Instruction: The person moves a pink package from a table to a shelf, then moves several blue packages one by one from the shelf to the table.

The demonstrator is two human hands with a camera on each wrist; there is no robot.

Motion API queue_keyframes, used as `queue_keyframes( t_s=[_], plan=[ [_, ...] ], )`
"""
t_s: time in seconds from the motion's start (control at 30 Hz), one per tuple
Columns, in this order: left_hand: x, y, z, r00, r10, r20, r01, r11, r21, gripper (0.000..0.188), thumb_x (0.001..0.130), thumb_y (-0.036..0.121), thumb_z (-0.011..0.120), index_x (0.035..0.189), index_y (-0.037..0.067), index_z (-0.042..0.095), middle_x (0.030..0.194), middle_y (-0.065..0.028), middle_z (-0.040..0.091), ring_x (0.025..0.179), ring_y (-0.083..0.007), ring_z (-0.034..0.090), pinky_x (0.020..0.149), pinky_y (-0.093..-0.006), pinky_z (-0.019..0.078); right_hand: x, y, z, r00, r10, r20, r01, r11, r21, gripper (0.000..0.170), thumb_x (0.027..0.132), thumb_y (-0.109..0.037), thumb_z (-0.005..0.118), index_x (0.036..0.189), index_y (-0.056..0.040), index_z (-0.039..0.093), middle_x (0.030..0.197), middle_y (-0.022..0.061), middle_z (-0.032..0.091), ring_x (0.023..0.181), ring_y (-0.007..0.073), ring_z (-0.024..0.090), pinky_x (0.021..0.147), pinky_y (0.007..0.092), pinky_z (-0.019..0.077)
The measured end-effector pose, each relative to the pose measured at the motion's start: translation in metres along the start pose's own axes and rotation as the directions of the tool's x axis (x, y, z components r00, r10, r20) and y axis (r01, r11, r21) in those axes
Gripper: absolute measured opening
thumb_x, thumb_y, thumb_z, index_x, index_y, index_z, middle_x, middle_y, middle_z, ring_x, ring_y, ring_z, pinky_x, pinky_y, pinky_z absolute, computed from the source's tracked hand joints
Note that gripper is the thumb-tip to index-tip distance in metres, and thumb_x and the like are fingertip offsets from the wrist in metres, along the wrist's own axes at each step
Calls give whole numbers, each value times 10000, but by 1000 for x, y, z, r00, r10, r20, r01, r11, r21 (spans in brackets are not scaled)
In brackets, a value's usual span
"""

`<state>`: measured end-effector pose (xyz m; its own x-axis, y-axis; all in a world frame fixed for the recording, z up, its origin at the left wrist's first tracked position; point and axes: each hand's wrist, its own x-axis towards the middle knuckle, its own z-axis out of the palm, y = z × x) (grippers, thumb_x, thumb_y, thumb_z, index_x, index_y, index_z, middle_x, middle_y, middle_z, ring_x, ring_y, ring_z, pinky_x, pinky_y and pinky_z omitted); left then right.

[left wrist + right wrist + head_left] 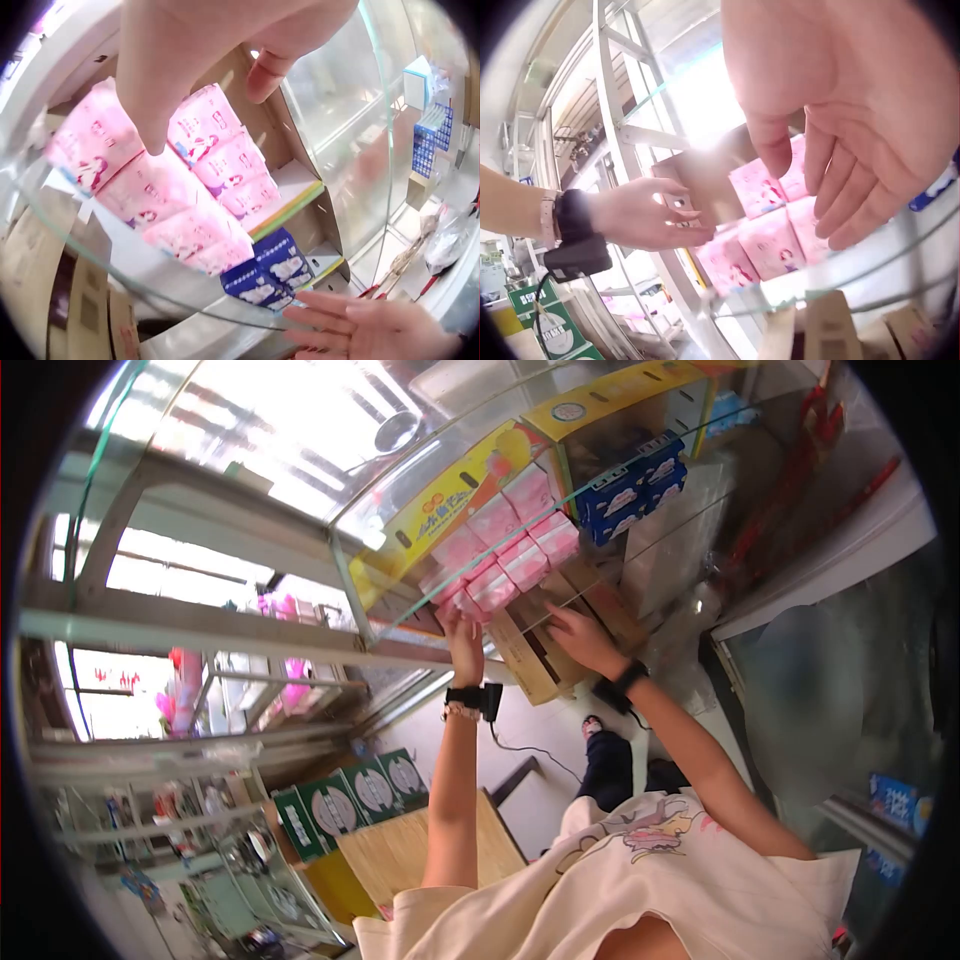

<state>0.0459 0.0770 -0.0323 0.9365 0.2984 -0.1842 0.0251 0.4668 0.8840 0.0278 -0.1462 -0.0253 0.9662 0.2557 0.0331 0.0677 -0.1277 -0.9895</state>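
Pink packs with a printed figure (497, 588) (154, 187) (769, 244) stand in rows in an open carton behind a glass edge. My left hand (464, 645) (217, 45) (649, 214) is at the row's left end, fingers extended; in the left wrist view one fingertip overlaps a pack's top, and contact is unclear. Apart from it, my right hand (588, 642) (375, 326) (847, 97) hangs in front of the shelf with fingers extended and nothing held. Beside the pink packs sit dark blue packs (630, 490) (268, 271).
Brown cartons (530, 655) (86, 300) (832, 330) stand below the glass. Yellow printed carton panels (450, 500) rise behind the packs. Green boxes (335, 810) (555, 322) and a wooden board (400, 855) lie lower left. A white metal frame (615, 112) borders the shelf.
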Motion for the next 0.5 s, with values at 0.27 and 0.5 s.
queue_keyframes(
  t_s=[0.27, 0.5],
  plan=[
    [-243, -98, -72, 846, -526, -89, 519, 773, 364, 328, 878, 242, 485, 1158, 70, 474, 1055, -46, 560, 893, -144, 548, 758, -271, 444, -267, 116, -182, 850, 527, 24, -472, 779, -413, 399, 819, -240, 565, 1126, 13, 534, 1021, 157, 610, 946, 229, 584, 824, 311, 442],
    [-458, -204, -146, 717, -557, -420, 679, 419, 603, 305, 818, 269, 533, 1059, 82, 546, 857, -29, 599, 723, -128, 548, 594, -246, 427, -379, 193, -315, 764, 609, -211, -621, 608, -494, 374, 792, -242, 567, 1070, 8, 564, 984, 178, 615, 922, 305, 588, 798, 368, 454]
  ],
)
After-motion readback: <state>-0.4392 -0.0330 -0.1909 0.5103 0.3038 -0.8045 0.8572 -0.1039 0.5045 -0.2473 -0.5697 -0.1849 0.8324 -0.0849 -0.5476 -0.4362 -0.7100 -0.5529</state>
